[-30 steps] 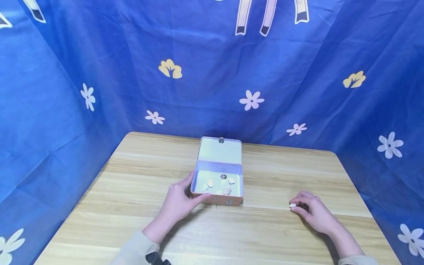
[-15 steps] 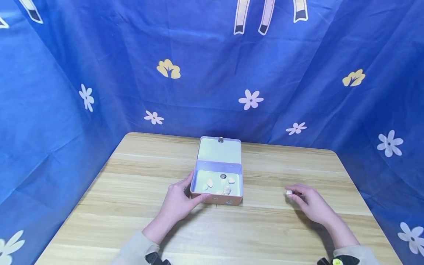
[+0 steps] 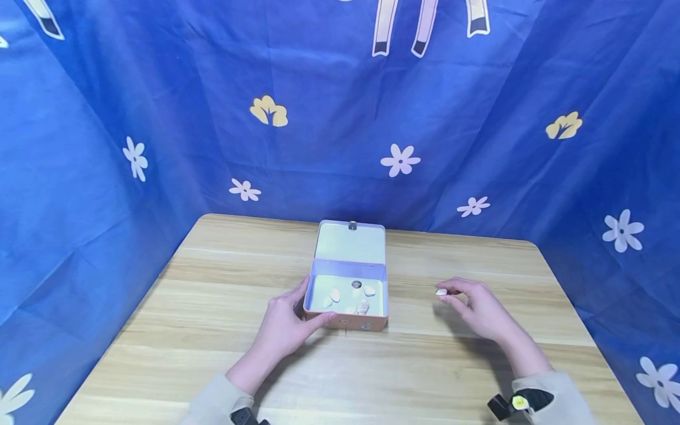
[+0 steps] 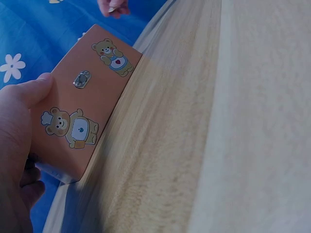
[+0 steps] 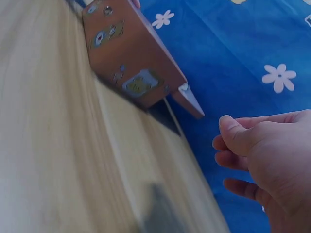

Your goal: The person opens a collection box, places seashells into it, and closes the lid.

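A hinged tin box [image 3: 346, 320], brown outside with bear pictures and pale inside, stands on the table with its lid [image 3: 350, 243] tipped back. My left hand [image 3: 284, 323] grips its left front corner, thumb along the front wall; in the left wrist view the thumb lies beside the metal catch [image 4: 82, 79]. Inside the box are several pale seashells, among them a ridged one [image 3: 362, 306], and a dark round piece [image 3: 356, 284]. To the right of the box, above the table, my right hand [image 3: 478, 307] pinches a small white seashell [image 3: 441, 292] between thumb and fingertips. The right wrist view hides that shell.
The light wood table [image 3: 212, 283] is enclosed at the back and sides by blue cloth [image 3: 329, 118] with white flowers and yellow shapes. Dark wrist straps with devices [image 3: 520, 403] sit at both sleeves.
My right hand has moved left and away from me across the table, carrying the white seashell towards the box. The left hand and the tin box have stayed in place.
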The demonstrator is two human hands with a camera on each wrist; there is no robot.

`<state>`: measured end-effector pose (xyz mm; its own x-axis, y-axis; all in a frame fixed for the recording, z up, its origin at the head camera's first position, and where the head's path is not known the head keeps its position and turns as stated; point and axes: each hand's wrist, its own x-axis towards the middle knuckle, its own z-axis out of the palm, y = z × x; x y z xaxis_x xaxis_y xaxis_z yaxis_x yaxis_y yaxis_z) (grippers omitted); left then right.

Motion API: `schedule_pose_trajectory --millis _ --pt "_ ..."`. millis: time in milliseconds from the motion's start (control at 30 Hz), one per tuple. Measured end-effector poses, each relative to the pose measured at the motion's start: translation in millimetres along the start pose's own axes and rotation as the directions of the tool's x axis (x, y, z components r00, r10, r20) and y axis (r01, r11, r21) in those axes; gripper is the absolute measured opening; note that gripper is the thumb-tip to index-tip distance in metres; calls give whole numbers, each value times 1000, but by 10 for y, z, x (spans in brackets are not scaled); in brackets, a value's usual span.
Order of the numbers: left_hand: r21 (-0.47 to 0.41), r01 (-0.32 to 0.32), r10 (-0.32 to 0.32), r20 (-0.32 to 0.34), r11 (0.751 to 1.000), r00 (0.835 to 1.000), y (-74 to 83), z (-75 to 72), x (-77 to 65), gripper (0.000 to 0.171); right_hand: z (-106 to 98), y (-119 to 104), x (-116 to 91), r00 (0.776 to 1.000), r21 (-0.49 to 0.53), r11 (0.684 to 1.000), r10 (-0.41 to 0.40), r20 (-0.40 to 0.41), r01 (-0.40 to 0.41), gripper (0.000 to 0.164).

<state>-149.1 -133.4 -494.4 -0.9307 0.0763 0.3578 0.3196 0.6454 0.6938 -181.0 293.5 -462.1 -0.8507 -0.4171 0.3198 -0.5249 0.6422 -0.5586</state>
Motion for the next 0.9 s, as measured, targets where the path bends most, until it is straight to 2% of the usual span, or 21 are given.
schedule_pose_trajectory --millis 200,567,800,900 --pt "-5 11 -11 18 1000 1000 -1 11 3 110 35 -106 136 1000 36 999 -13 -5 13 22" --pt "-13 -11 11 -1 1000 1000 6 -6 12 110 126 -268 351 999 87 995 -39 -27 41 21" --pt "-17 -10 10 1 1000 1000 5 -7 6 108 180 -374 471 1000 113 993 -24 11 23 23" --pt "-13 -1 1 5 1000 1000 -1 -3 2 108 200 -428 533 999 130 991 -42 20 40 23"
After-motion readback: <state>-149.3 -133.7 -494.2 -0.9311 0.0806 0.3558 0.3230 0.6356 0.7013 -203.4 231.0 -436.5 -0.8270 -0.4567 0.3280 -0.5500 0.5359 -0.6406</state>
